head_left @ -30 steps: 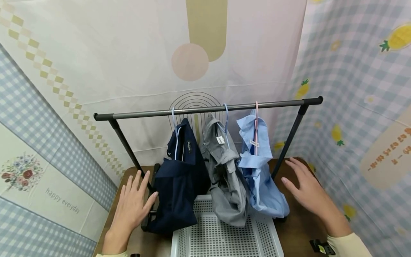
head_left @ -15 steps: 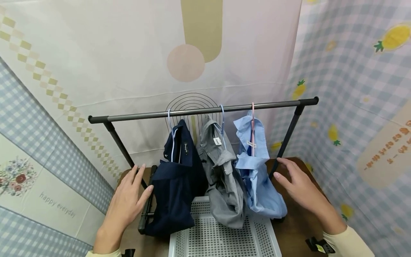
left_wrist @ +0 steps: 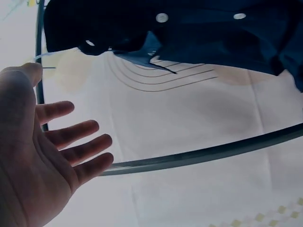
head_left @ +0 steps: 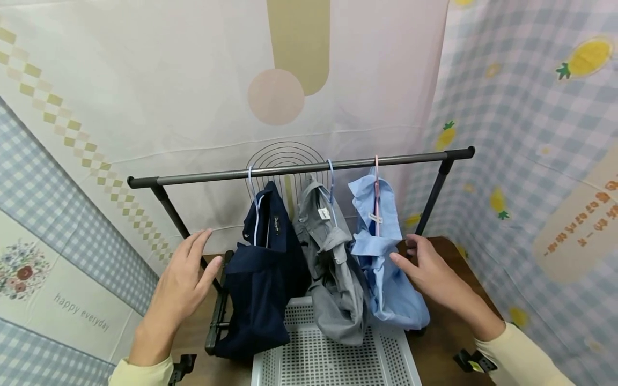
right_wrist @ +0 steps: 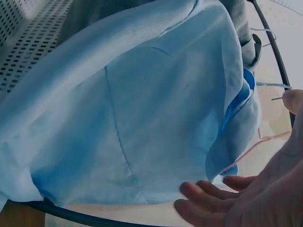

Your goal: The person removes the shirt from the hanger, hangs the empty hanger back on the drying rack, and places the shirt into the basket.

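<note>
Three garments hang on hangers from a dark metal clothes rack [head_left: 299, 168]. A navy garment [head_left: 260, 300] is leftmost, a grey shirt [head_left: 338, 311] is in the middle, and a light blue shirt [head_left: 398, 300] on a pink hanger [head_left: 377, 193] hangs at the right. Outside the rack's left post, my left hand [head_left: 181, 279] is raised with fingers extended and nothing in it; the left wrist view shows the fingers [left_wrist: 78, 135] spread below the navy garment [left_wrist: 118, 28]. My right hand [head_left: 434, 273] is beside the light blue shirt, its thumb overlapping the cloth in the head view, fingers loosely bent and holding nothing.
A white perforated basket [head_left: 410, 370] stands under the garments on a brown wooden table [head_left: 458, 311]. The rack's left foot bar [head_left: 217, 321] lies beside the navy garment. A patterned cloth backdrop [head_left: 193, 80] closes off the back and both sides.
My right hand has moved left and inward, from beyond the right post to the light blue shirt. My left hand has shifted slightly left and up. The garments still hang in place.
</note>
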Available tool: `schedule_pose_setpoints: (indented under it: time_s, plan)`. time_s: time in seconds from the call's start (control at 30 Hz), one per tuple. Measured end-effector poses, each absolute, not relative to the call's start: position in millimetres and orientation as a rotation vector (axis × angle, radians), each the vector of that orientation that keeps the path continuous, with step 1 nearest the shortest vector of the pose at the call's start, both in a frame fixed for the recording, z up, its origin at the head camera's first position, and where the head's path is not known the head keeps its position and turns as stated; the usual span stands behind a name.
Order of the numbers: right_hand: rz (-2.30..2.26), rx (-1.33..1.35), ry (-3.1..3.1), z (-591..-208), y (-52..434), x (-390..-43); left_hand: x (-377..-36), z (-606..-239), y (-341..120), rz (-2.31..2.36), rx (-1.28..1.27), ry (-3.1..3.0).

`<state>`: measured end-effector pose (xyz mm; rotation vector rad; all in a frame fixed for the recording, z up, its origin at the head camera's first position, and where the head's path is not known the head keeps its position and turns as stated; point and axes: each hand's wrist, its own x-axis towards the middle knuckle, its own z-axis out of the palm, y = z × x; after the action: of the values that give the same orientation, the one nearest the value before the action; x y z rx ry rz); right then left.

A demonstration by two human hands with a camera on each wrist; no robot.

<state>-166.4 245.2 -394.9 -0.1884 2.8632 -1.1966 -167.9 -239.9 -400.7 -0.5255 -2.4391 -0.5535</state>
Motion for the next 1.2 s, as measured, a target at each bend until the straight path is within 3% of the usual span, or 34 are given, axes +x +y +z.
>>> schedule_pose_setpoints:
  time_s: [0.6, 1.2]
  plan:
    - [-1.116, -0.186, 2.787, -402, 215, -167, -185, -352, -204, -0.525, -0.771, -2.233]
    - [-1.170, -0.309, 2.955, -396, 241, -153, -185, -334, -175, -0.397, -0.899, -2.190]
